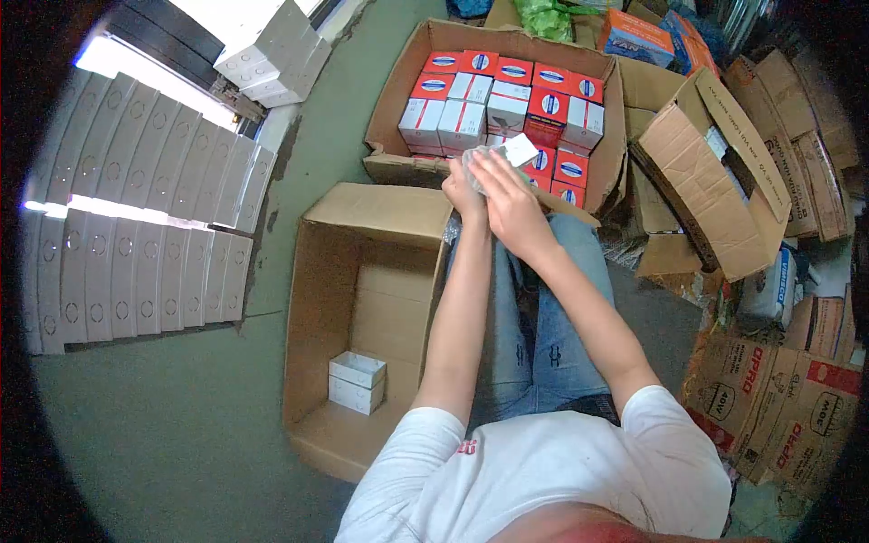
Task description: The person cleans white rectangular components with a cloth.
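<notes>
**Pale piece clasped between two hands at the packed carton**

The left hand (464,192) and the right hand (514,201) come together around a pale, translucent piece (472,163), the right with its fingers laid nearly straight across it. Pressing from both sides probably steadies something light or slippery. A small white piece (520,150) juts out just beyond the right fingertips, perhaps part of what is held.

Directly beyond the hands is the packed carton (387,113), its red-and-white boxes (549,105) in close rows, likely so that they support each other and their marked faces can be read. To the left of the hands and nearer the body, the deep carton (391,294) faces the person, its opening probably turned that way for easy reach. Low inside sit small white boxes (357,384), apparently stacked, the upper one seemingly open-topped. Far left of the hands, grey-white boxes (136,262) stand in two tight rows, an arrangement that would save floor (195,389).

The fingers cover most of the pale piece, so its shape and contents cannot be told; nor can whether the white piece joins it. The hands hide the carton's near edge, and the dark rim of the view cuts off the outer rows.
</notes>
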Demonstrator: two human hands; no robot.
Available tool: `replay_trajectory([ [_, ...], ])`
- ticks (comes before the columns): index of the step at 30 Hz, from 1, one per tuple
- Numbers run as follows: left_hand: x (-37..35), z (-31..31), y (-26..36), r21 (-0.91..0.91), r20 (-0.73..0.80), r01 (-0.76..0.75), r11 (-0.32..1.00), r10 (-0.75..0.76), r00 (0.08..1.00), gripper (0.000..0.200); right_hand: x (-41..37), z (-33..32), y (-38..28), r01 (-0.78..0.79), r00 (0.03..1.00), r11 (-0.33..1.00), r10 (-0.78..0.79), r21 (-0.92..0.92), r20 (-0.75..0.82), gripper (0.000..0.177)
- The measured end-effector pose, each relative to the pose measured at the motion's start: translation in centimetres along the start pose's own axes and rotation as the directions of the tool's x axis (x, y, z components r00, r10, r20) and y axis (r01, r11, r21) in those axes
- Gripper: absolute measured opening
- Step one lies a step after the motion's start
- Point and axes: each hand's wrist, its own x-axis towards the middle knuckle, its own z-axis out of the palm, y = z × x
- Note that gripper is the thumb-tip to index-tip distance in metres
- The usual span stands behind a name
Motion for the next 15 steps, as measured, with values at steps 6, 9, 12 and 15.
replay_trajectory([
  [6,0.0,-0.5,0.1,0.178,-0.072,0.058,0.982,-0.046,0.996,0.039,-0.3,-1.1,6.1,-0.271,0.959,0.947,0.251,-0.173,-0.131,0.045],
  [9,-0.2,0.7,0.3,0.057,-0.142,0.105,0.993,-0.096,0.985,0.047,-1.0,-0.7,5.2,-0.192,0.978,0.953,0.166,-0.235,-0.123,0.048],
  [12,0.3,0.1,-0.5,0.353,-0.022,-0.034,0.935,0.044,0.999,0.047,-2.0,0.1,2.0,-0.049,0.998,0.969,0.042,-0.24,-0.036,0.046],
  [15,0.0,0.0,0.0,0.199,-0.048,0.008,0.98,0.002,0.999,0.044,-1.6,-0.9,0.9,-0.044,0.999,0.99,0.047,-0.134,0.026,0.043],
])
